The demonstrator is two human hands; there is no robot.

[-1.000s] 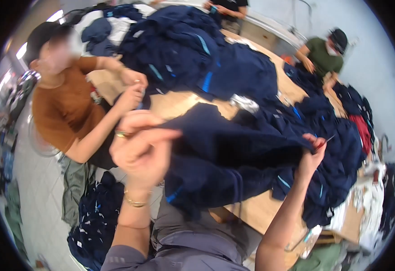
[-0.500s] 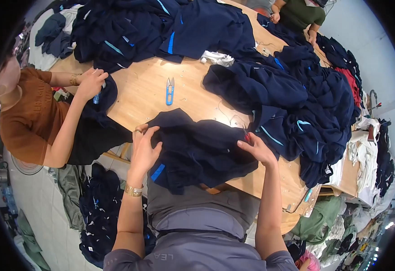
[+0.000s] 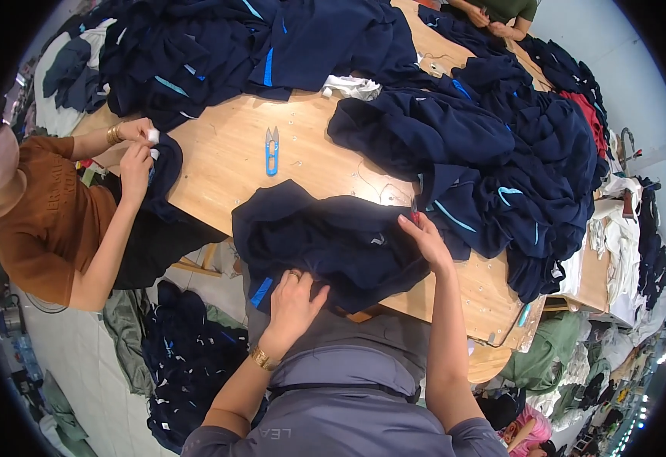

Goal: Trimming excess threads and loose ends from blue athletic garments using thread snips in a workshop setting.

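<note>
A navy garment [image 3: 325, 232] lies bunched across the near table edge, its front part hanging toward my lap. A blue strip shows at its left side. My left hand [image 3: 293, 308] is at the garment's lower left edge, its fingers curled into the cloth and the fingertips partly hidden. At the right end of the garment, my right hand [image 3: 430, 245] is closed round small red-handled thread snips [image 3: 415, 216]; their dark blades point away from me. Blue thread snips [image 3: 272, 154] lie on the wooden table [image 3: 223, 152] beyond the garment.
Navy garments are heaped at the far side [image 3: 333, 46] and right [image 3: 462, 141]. A white cloth [image 3: 352, 87] lies between the heaps. A co-worker in a brown shirt [image 3: 63, 198] works at the left; another in dark green [image 3: 512, 9] is beyond the table. More navy clothes [image 3: 188, 365] lie on the floor.
My left hand has moved from the garment's upper left down to its lower edge. The right hand keeps the red snips. At the left, the co-worker's hands have come together over small white pieces.
</note>
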